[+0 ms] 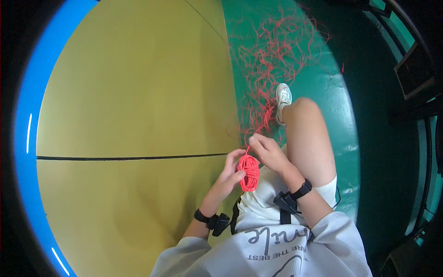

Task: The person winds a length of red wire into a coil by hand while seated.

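Note:
A bundle of red cord (249,174), wound into an oval, sits in my left hand (229,174), with the thumb across its front and the fingers around its left side. Just above the bundle, my right hand (267,152) pinches the strand of cord that rises from its top. Past my hands, a large loose tangle of the same red cord (272,60) is spread over the green floor, and its near end reaches up toward my fingers. Which strand of the tangle feeds the bundle cannot be made out.
To my left lies a yellow surface (138,83) with a dark seam (134,158) across it and a blue edge (34,92). My bent leg (311,138) and white shoe (283,96) stand beside the tangle on the green floor (344,138). Dark frames (415,71) stand at the far right.

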Tool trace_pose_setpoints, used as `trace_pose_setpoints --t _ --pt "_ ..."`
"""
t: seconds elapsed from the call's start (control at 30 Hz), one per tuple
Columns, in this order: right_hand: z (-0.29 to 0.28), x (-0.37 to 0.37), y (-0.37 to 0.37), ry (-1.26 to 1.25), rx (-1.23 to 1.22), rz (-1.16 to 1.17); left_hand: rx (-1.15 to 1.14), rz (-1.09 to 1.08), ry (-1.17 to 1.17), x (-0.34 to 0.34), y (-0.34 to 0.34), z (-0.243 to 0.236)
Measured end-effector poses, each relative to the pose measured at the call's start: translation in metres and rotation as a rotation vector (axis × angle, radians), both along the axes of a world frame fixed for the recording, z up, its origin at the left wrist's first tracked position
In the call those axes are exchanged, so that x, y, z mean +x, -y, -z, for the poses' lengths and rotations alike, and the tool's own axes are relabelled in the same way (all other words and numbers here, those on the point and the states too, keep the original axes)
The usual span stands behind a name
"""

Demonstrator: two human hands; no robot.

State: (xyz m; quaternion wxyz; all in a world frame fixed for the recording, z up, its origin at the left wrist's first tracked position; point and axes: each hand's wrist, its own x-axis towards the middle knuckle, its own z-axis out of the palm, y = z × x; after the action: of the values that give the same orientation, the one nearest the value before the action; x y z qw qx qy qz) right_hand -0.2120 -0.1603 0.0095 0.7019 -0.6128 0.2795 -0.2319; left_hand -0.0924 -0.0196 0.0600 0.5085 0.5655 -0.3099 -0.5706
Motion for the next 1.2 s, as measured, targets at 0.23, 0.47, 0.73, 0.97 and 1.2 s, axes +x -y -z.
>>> trace_pose_setpoints --t 0.23,0.47,0.73,0.97,1.2 --pt "-0.003 0.002 0.006 0.351 0.327 -0.038 -0.122 -0.048 -0.092 -0.001 0.009 -0.097" --pt "-0.030 -0.007 0.003 0.322 -0.372 0.112 -0.300 -0.134 0.041 0.017 0.005 -0.144" --pt "-0.045 -0.014 -0.006 0.327 -0.289 0.096 -0.321 -0.189 -0.113 0.029 0.003 -0.123" --pt "-0.053 -0.016 -0.006 0.424 0.340 -0.234 -0.277 -0.155 -0.187 0.015 0.002 -0.099" --pt "-0.039 -0.011 -0.007 0.538 0.430 -0.349 -0.289 -0.308 -0.090 0.010 0.012 -0.090"
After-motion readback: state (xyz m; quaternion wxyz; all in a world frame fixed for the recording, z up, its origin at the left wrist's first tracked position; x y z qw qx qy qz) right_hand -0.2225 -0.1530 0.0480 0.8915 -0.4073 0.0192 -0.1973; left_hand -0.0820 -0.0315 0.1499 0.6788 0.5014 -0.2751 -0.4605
